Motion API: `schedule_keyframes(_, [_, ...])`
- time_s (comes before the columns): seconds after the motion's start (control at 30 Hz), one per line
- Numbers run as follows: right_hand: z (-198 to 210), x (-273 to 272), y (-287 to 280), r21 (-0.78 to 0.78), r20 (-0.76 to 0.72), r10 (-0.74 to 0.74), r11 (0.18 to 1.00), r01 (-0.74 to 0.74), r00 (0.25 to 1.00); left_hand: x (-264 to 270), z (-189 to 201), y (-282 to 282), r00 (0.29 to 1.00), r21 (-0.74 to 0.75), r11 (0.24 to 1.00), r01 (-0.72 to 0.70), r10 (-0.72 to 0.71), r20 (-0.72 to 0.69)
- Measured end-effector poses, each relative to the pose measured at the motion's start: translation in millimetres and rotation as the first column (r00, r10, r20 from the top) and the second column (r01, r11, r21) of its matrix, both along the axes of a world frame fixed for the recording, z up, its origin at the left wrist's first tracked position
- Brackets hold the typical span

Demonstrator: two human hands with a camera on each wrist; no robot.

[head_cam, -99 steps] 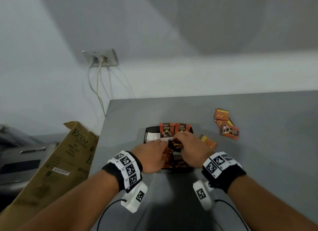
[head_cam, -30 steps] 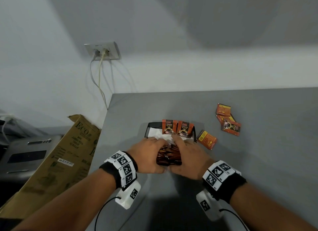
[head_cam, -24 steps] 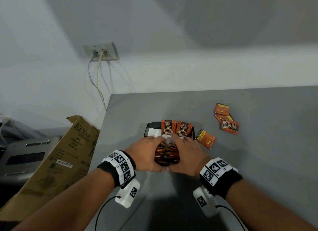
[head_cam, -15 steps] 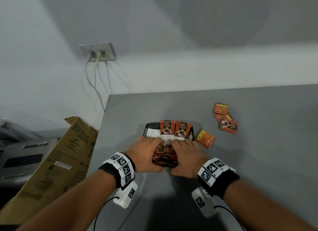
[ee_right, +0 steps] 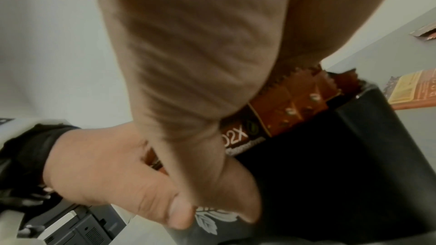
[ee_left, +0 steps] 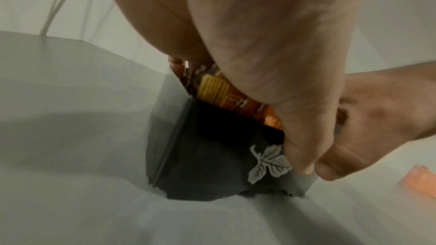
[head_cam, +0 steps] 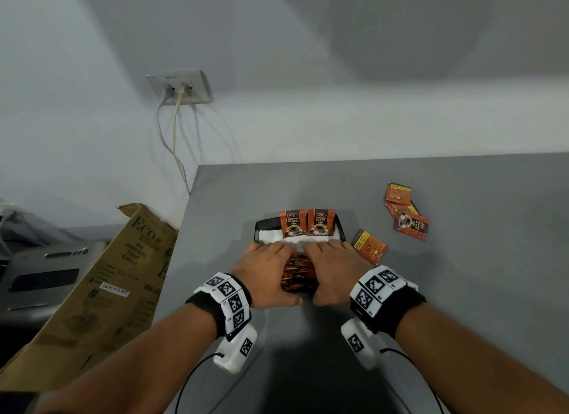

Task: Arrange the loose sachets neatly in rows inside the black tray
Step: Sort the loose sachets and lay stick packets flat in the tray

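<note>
Both hands, the left hand [head_cam: 267,272] and the right hand [head_cam: 334,270], lie over the near half of the black tray [head_cam: 261,227], closing it from above. Behind them two upright sachets [head_cam: 306,223] line the tray's far wall, leaving what looks like a narrow white-lined strip. Right of the tray a loose sachet [head_cam: 369,246] lies close, three more [head_cam: 405,211] beyond; the counter [head_cam: 221,216] to its left lies bare.

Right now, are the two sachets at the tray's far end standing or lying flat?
Standing: both sachets show upright fronts above the tray rim.
</note>
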State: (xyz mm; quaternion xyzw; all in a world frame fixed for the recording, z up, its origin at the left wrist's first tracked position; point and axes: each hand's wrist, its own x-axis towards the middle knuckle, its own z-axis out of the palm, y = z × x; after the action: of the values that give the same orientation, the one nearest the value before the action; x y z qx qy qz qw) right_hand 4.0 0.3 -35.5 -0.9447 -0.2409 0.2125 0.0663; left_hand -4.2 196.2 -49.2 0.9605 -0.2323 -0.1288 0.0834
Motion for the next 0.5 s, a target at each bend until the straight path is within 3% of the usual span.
schedule_keyframes(0.5, [13,0,-9,0.098,-0.008,-0.017,0.995,0.017,1.0,-3,20,1,0.997,-0.119,0.992,-0.049,0.041,-0.068])
